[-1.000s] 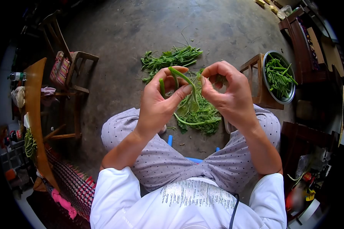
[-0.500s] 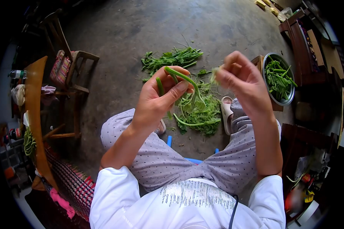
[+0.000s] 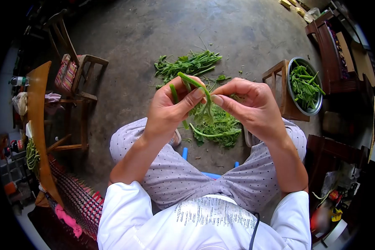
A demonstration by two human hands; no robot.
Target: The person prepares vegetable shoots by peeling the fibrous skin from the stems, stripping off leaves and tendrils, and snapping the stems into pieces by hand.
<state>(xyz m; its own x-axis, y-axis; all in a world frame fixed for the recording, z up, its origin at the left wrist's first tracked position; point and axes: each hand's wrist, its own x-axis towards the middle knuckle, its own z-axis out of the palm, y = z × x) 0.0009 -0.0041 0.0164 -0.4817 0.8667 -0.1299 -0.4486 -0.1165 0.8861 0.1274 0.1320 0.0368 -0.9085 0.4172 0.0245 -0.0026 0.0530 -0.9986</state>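
My left hand [image 3: 171,102] is closed on green stems [image 3: 189,79], pinching them between thumb and fingers, with a limp leaf hanging below. Thumb and index finger of my right hand [image 3: 251,104] are pinched together right beside the stems; whatever is between those fingertips is too small to make out. Beneath my hands, a heap of stringy green trimmings [image 3: 223,127] lies on the floor, with one longer pale stem across it. Beyond it is a pile of leafy stems [image 3: 189,64].
At the right, a metal basin [image 3: 320,102] of green pieces rests on a wooden stool [image 3: 285,102]. A wooden chair [image 3: 85,62] and a table edge [image 3: 39,125] are at the left. Blue stool legs [image 3: 185,153] show between my knees.
My right hand moved away to the right and upward, blurred, then came back to the stems. My left hand has kept its hold with little movement.
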